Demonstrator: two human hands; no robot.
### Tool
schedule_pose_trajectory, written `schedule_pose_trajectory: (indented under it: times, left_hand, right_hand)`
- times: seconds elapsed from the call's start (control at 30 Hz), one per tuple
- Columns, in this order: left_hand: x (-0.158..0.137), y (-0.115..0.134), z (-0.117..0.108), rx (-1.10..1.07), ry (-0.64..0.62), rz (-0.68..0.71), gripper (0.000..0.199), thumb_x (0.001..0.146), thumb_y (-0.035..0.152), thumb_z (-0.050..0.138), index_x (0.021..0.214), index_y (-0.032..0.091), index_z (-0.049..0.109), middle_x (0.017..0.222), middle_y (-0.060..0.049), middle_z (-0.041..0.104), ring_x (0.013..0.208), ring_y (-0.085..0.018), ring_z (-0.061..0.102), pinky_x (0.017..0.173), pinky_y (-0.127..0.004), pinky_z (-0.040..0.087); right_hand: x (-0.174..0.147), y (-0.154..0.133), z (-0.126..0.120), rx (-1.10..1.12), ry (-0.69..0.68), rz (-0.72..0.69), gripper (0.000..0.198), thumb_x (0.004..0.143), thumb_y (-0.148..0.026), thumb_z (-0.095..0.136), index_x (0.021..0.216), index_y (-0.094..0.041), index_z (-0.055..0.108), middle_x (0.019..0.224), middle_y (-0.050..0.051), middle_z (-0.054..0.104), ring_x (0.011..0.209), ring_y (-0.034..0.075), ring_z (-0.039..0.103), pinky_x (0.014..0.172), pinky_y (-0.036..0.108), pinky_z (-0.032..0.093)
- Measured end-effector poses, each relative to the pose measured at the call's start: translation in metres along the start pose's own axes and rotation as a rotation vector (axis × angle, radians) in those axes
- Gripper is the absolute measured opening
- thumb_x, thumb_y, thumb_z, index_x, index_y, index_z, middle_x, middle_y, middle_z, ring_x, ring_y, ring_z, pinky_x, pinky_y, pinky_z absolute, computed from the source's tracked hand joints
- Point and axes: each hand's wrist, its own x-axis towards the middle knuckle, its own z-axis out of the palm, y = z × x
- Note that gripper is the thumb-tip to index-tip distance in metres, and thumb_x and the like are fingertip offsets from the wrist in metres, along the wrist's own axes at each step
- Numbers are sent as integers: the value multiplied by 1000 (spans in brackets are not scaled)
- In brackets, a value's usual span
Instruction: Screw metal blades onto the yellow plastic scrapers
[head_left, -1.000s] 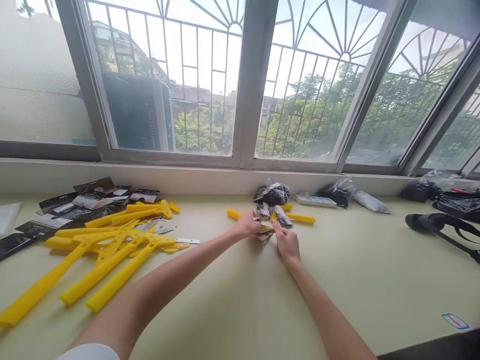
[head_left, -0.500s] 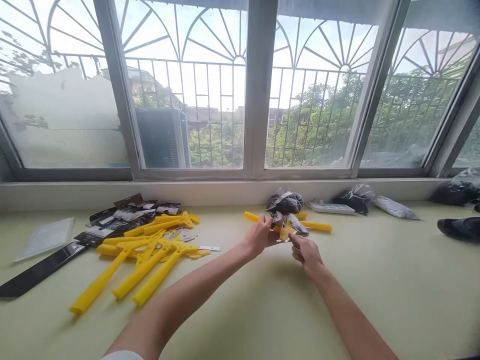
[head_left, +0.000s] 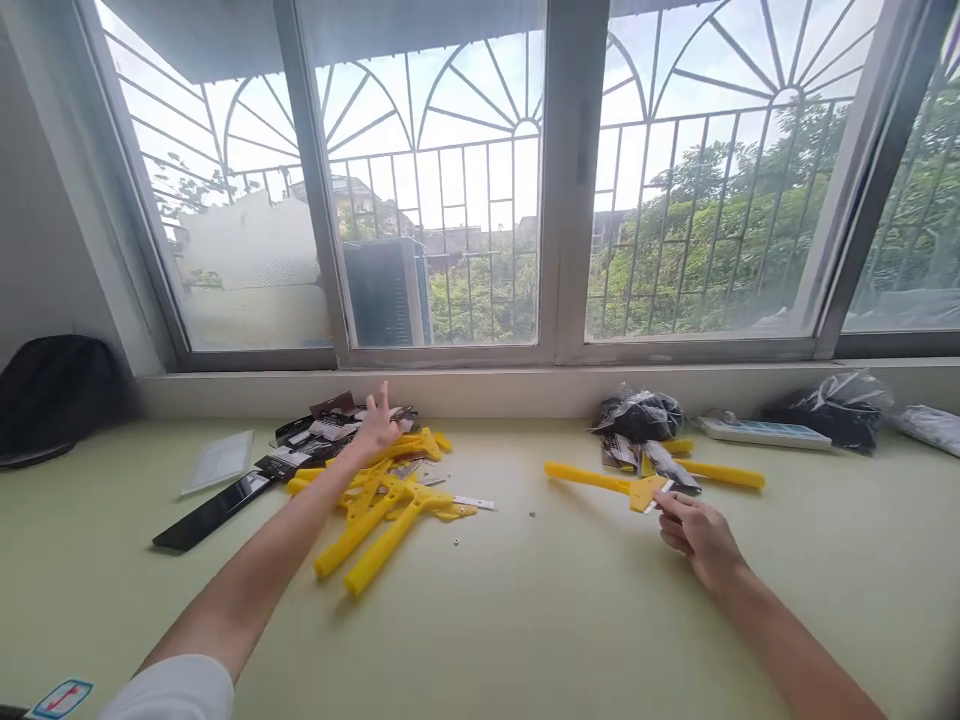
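My right hand pinches a yellow scraper by its wide head, near the pale blade edge. The scraper's long handle points left, above the table. Over on the left, my left hand is stretched out with fingers apart and nothing visible in it. It hovers over a heap of black printed packaging and the upper end of a pile of yellow scrapers. My left hand and forearm hide part of that pile. A white blade strip sticks out of its right side.
Small metal bits lie mid-table. Behind my right hand are another yellow scraper handle and a clear bag of black items. A flat white case stands by the sill. A black strip and a clear packet lie left.
My left hand has let go by the scraper and swung left to the packaging heap, its fingers now spread. My right hand keeps hold of the scraper. The view has turned left.
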Motion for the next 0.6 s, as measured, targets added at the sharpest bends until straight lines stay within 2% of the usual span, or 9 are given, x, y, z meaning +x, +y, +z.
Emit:
schedule_pose_trajectory:
  times: [0.07,0.1,0.17,0.23,0.3,0.37,0.43,0.53,0.6]
  left_hand:
    - [-2,-29,-11,47,-27,-115,89,94,35,54,161,7,1,163,-35,11,148,-50,25,110,-66,30]
    - [-10,-32,-12,67,-38,-42,90,93,36,55,162,8,5,165,-33,7,151,-48,16,113,-70,21]
    - [-41,-20,-6,54,-59,206,75,94,39,52,159,12,24,166,-27,14,153,-43,17,116,-69,13]
    - [-86,15,1,-63,-47,475,62,99,46,44,154,17,37,161,-21,33,149,-35,32,120,-58,21]
    - [-133,60,6,-196,-131,614,70,97,57,47,155,20,34,150,-18,50,136,-32,50,112,-47,40]
    - [-169,100,8,-227,-192,629,85,87,63,61,156,20,32,139,-19,58,122,-35,60,101,-46,49]
    - [-191,128,11,-209,-227,597,82,88,48,66,157,20,30,127,-19,63,109,-34,65,92,-43,52]
    - [-199,139,16,-291,-265,541,67,95,24,53,158,25,30,117,-17,65,93,-29,68,81,-38,51]
    - [-196,131,19,-444,-285,494,59,94,21,51,152,28,40,105,-13,67,88,-27,67,79,-35,50]
  right_hand:
    - [-1,1,6,-28,-101,18,52,60,-46,89,68,-20,44,56,-12,20,50,3,12,45,21,11]
    - [-3,1,10,-40,-163,30,53,63,-48,88,68,-21,43,57,-12,20,51,4,11,46,21,11]
    - [-10,-1,19,-73,-304,62,53,68,-52,86,70,-20,43,58,-12,19,53,4,10,47,21,12]
    - [-20,-3,27,-115,-438,97,49,73,-52,83,73,-19,46,58,-12,18,54,5,8,48,21,12]
    - [-33,-5,38,-143,-547,126,46,76,-51,82,75,-18,49,59,-12,17,55,5,6,48,21,12]
    - [-48,-6,50,-142,-631,150,45,78,-51,81,76,-18,51,59,-12,18,54,5,7,48,21,12]
    - [-61,-5,65,-113,-679,160,44,77,-50,82,77,-18,52,60,-11,21,53,5,9,48,20,13]
    - [-75,-3,87,-50,-659,149,44,75,-50,82,77,-18,51,61,-11,26,50,3,10,45,19,13]
    - [-76,-4,102,-37,-591,98,40,77,-50,77,88,-19,54,61,-11,29,47,3,12,43,18,11]
